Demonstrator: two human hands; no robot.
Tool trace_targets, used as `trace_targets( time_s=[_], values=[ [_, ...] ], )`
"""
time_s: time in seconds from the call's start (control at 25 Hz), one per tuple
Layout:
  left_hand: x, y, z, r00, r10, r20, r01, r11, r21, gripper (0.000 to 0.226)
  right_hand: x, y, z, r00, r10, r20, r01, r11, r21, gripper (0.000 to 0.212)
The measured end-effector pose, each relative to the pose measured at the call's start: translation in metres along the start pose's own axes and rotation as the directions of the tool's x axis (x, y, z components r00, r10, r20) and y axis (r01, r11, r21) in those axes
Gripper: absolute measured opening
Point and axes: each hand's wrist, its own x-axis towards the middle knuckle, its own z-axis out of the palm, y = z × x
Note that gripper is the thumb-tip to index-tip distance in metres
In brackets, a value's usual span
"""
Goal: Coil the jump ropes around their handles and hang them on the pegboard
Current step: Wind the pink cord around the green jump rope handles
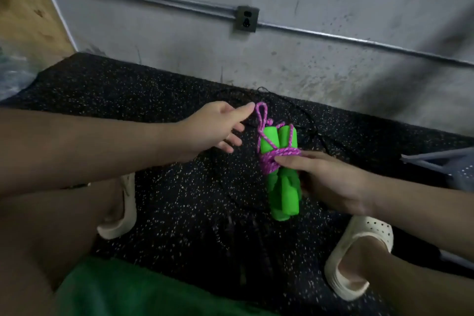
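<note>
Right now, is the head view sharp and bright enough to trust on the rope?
Head view: dim overall, yet the pink rope and green handles read clearly; the edges smear, especially the lower left; the wide lens bends the wall conduit; a black cord on the dark speckled mat barely shows.

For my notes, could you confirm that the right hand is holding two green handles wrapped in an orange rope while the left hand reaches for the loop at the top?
Nearly: in the head view the rope is pink-purple, not orange. The right hand does hold the two green handles, and the left hand reaches for the loop.
</note>
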Motion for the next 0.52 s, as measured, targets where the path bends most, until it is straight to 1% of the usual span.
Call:
trace_targets(
  time_s=[0.04, 0.12, 0.2, 0.24, 0.28, 0.36, 0.44, 0.52],
  values=[
    [-0.002, -0.006, 0.002, 0.997, -0.067, 0.032, 0.067, 0.998, 0.008, 0.043, 0.001, 0.007, 0.0, 1.0, 0.008, -0.015, -0.009, 1.0, -0.007, 0.039],
    [-0.011, -0.022, 0.009, 0.977, -0.181, 0.112, 0.178, 0.983, 0.035, 0.035, 0.0, 0.021, 0.002, 0.999, 0.04, -0.022, -0.041, 0.999, -0.035, 0.044],
    [-0.02, -0.046, 0.019, 0.94, -0.264, 0.215, 0.245, 0.963, 0.11, 0.023, -0.002, 0.037, 0.002, 0.997, 0.083, -0.01, -0.083, 0.994, -0.07, 0.045],
    [-0.024, -0.058, 0.026, 0.919, -0.292, 0.264, 0.264, 0.955, 0.138, 0.025, -0.001, 0.044, 0.002, 0.994, 0.107, -0.005, -0.107, 0.991, -0.08, 0.043],
    [-0.028, -0.069, 0.034, 0.903, -0.306, 0.303, 0.277, 0.951, 0.136, 0.03, 0.0, 0.052, 0.0, 0.991, 0.133, -0.001, -0.133, 0.988, -0.078, 0.04],
    [-0.031, -0.089, 0.051, 0.892, -0.294, 0.344, 0.285, 0.955, 0.079, 0.034, 0.007, 0.066, -0.002, 0.985, 0.172, 0.015, -0.171, 0.983, -0.067, 0.037],
    [-0.027, -0.105, 0.066, 0.902, -0.272, 0.335, 0.28, 0.96, 0.023, 0.03, 0.016, 0.081, -0.005, 0.981, 0.193, 0.023, -0.191, 0.979, -0.072, 0.034],
    [-0.021, -0.123, 0.077, 0.911, -0.273, 0.308, 0.283, 0.959, 0.01, 0.028, 0.022, 0.097, -0.009, 0.976, 0.218, 0.023, -0.215, 0.973, -0.086, 0.033]
  ],
)
